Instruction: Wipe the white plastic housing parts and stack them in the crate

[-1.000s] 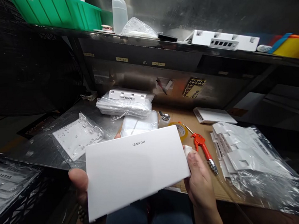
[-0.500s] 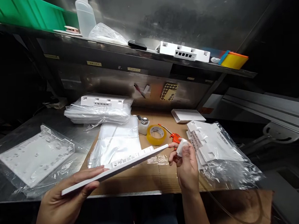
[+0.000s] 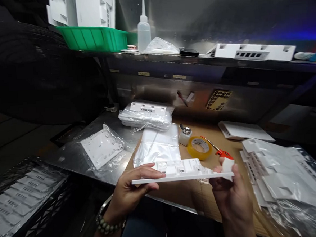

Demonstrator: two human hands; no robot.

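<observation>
A white plastic housing panel point(image 3: 178, 178) is held nearly level, edge towards me, its moulded ribs and port side facing up. My left hand point(image 3: 132, 183) grips its left end between thumb and fingers. At its right end, my right hand point(image 3: 230, 189) is closed around a small white wad point(image 3: 227, 164), cloth or paper, which lies against the panel's edge. Beyond the panel are a stack of clear plastic bags point(image 3: 157, 144), a roll of yellow tape point(image 3: 199, 148) and orange-handled tweezers or scissors point(image 3: 222, 154), their kind unclear.
Bagged white panels point(image 3: 286, 174) are piled at the right. One bagged panel point(image 3: 103, 145) lies at the left. A pump bottle point(image 3: 185, 135) stands behind the tape. Overhead, the shelf holds a green bin point(image 3: 95, 38) and a squeeze bottle point(image 3: 143, 33). A rack of panels point(image 3: 25, 196) stands lower left.
The panel has turned from slanting to nearly level. My right hand with the white wad has come to its right end. My view has swung left, bringing the rack into sight.
</observation>
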